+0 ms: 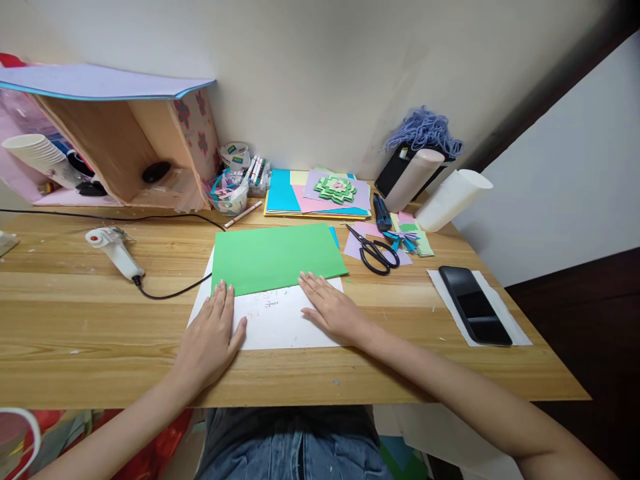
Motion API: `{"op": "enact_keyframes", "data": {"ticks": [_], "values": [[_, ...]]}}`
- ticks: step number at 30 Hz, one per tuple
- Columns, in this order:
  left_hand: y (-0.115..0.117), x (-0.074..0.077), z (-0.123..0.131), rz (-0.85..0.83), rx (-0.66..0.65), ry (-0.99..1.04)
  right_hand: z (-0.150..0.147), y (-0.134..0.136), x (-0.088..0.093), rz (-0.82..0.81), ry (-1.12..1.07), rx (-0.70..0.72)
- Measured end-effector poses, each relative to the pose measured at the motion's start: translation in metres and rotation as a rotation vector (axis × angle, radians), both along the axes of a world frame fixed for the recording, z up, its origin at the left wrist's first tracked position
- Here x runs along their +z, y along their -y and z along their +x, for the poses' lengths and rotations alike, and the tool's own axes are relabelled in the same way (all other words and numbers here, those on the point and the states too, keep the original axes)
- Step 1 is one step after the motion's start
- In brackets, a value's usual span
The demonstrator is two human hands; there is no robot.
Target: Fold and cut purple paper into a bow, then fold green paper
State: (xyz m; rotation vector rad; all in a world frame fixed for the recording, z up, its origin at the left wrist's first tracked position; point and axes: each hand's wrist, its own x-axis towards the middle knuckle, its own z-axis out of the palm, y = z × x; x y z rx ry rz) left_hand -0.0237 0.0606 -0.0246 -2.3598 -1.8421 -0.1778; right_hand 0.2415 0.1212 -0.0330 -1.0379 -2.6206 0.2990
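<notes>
A green sheet of paper, seemingly folded along its near edge, lies over a white sheet marked with small coloured scribbles. My left hand rests flat, its fingertips on the green sheet's near left corner and its thumb stretched over the white sheet. Toward the near right edge, my right hand lies flat with its fingertips on the green paper. Neither hand grips anything. Black-handled scissors lie to the right of the green sheet, on lilac paper scraps.
A glue gun lies left, its cord running to the green sheet. A phone rests on white tissue at right. Behind are stacked coloured papers with a layered green paper flower, a tub of scraps, a cutter and rolls.
</notes>
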Motion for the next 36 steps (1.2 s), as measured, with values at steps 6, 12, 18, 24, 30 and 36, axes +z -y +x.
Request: {"op": "enact_keyframes", "data": {"ticks": [6, 12, 18, 24, 30, 36], "values": [[0.002, 0.002, 0.001, 0.032, 0.017, -0.020, 0.025, 0.000, 0.001, -0.010, -0.020, -0.051], [0.002, 0.004, 0.003, 0.043, 0.019, -0.047, 0.032, 0.000, -0.002, 0.021, -0.060, -0.098], [0.004, 0.004, 0.002, 0.045, 0.039, -0.058, 0.046, 0.000, -0.003, 0.036, -0.045, -0.184], [0.003, 0.002, 0.002, 0.037, 0.040, -0.074, 0.056, 0.000, -0.003, 0.064, -0.070, -0.294], [0.006, -0.003, 0.002, 0.049, 0.077, -0.072, 0.057, 0.001, -0.005, 0.178, -0.024, -0.334], [-0.005, 0.010, 0.005, 0.081, 0.102, -0.115, 0.048, -0.005, 0.000, 0.377, 0.056, -0.311]]}}
